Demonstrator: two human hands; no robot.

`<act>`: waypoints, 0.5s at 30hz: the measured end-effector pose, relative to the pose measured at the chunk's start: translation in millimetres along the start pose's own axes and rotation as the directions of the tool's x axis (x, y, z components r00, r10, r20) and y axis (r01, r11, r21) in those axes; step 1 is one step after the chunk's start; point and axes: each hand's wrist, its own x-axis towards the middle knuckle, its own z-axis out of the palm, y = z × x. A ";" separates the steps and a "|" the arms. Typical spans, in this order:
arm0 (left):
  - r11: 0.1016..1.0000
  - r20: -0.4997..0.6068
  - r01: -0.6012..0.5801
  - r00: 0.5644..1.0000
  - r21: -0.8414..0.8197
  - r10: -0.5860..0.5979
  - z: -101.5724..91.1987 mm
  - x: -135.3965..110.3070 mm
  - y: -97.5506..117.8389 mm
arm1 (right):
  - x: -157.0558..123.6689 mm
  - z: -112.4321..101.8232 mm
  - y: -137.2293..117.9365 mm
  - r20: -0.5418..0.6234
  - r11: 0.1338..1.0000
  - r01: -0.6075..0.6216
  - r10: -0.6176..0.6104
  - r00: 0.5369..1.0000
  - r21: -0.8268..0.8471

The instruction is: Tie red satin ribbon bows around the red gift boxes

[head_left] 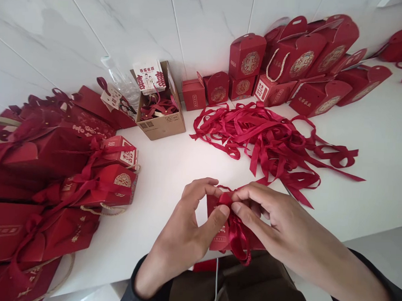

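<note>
A small red gift box with gold lettering stands at the table's front edge, close to my lap. On top of it lies a red ribbon, looped and partly knotted. My left hand pinches the ribbon between thumb and forefinger from the left. From the right, my right hand pinches the same ribbon, thumb and fingertips almost meeting the left ones. A twisted red cord shows behind the fingertips and another bit hangs at the front. My hands cover much of the box's top and right side.
Loose red ribbons lie heaped beyond my hands. A cardboard box holding cards and dark red strips stands behind to the left. Finished-looking beribboned boxes crowd the left; plain red boxes line the marbled wall.
</note>
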 end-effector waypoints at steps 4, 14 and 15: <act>0.998 -0.014 -0.025 1.000 0.060 0.026 0.6 0.0 -2.5 | -0.4 -1.8 1.2 0.021 0.997 -0.075 0.074 0.997 0.023; 0.995 -0.071 -0.046 0.996 0.090 0.052 6.4 2.1 -3.1 | 3.6 -7.1 4.2 0.194 0.975 -0.138 0.103 0.976 0.173; 0.994 -0.076 -0.050 0.995 0.100 0.058 6.9 2.2 -3.5 | 4.9 -7.6 5.0 0.223 0.969 -0.154 0.110 0.969 0.194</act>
